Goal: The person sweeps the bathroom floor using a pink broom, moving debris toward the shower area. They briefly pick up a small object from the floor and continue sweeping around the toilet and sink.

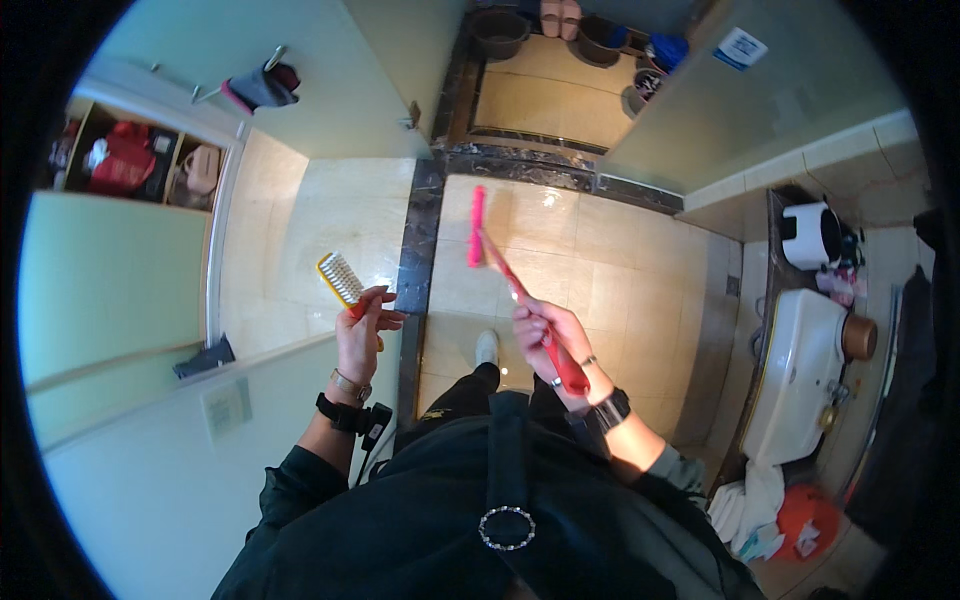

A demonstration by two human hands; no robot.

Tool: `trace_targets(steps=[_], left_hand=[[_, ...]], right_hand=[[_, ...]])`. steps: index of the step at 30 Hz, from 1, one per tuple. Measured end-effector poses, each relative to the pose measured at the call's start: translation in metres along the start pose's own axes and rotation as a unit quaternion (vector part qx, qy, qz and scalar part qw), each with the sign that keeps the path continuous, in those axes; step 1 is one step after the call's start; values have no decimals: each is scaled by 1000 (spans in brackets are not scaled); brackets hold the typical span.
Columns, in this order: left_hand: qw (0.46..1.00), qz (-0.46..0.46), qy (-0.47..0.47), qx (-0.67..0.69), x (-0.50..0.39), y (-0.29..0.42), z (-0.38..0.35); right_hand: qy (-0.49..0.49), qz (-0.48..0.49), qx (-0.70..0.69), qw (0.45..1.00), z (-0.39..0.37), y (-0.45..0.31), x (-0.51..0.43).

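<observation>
My left hand (363,330) grips a small scrub brush (341,277) with white bristles and a yellow and red body, its head tilted up and to the left. The lower part of that brush is partly hidden by my fingers. In my right hand (553,337) is the red handle of a squeegee-like tool (504,261). Its narrow bright pink head (476,226) is held out in front of me, above the pale tiled floor (615,262); whether it touches the tiles I cannot tell.
A dark stone sill (420,232) crosses the floor at left. Frosted glass panels (765,97) bound the wet area ahead. Beyond the threshold stand dark basins (499,35) and pink slippers (560,18). At right are a white washbasin (795,375) and a red bucket (808,517).
</observation>
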State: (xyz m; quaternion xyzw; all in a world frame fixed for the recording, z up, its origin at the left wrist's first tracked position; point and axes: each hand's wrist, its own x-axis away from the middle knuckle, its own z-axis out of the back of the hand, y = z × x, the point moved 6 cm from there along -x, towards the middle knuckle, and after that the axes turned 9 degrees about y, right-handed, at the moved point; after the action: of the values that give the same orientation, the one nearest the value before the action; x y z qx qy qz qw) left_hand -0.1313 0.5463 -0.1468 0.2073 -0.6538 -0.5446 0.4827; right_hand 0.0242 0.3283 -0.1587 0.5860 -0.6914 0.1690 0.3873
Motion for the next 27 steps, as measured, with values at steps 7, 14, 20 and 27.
trace_targets(steps=[7,14,20,27], left_hand=[[999,38,31,-1,31,-24,12],[998,62,7,-25,57,-34,-41],[997,60,-42,1,67,-51,-119],[994,59,-87,3,92,-62,-185]], right_hand=[[-78,-176,-266,945,-5,-8,-122],[-2,-138,-414,900,130,-154,-19],[-23,41,-313,949,211,-242,177],[302,229,185,907,246,-211,186]])
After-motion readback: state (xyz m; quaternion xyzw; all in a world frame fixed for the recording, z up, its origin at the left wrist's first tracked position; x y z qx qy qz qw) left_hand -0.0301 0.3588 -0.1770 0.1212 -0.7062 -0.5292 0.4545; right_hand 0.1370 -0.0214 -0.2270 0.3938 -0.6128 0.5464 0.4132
